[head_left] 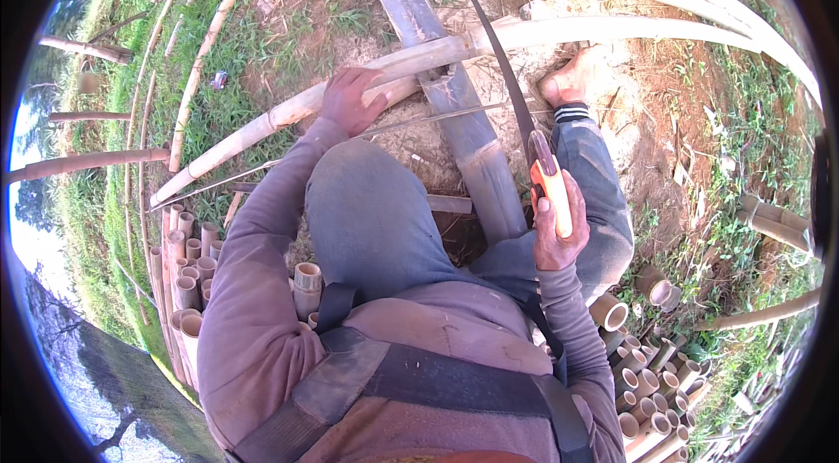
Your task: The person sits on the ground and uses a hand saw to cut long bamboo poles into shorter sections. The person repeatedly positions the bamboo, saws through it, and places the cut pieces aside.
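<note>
Currently, the right hand grasps the orange-handled saw; the left hand lies on the pale bamboo pole, its clench unclear from here. The pole crosses 1 grey log; if either rolls, the saw could skid toward the bare foot.

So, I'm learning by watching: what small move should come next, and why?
I'd probably settle the saw on the pale pole beside the grey log. The right hand holds it pointing forward, while the left hand rests on the pole, which lies across the log.
</note>
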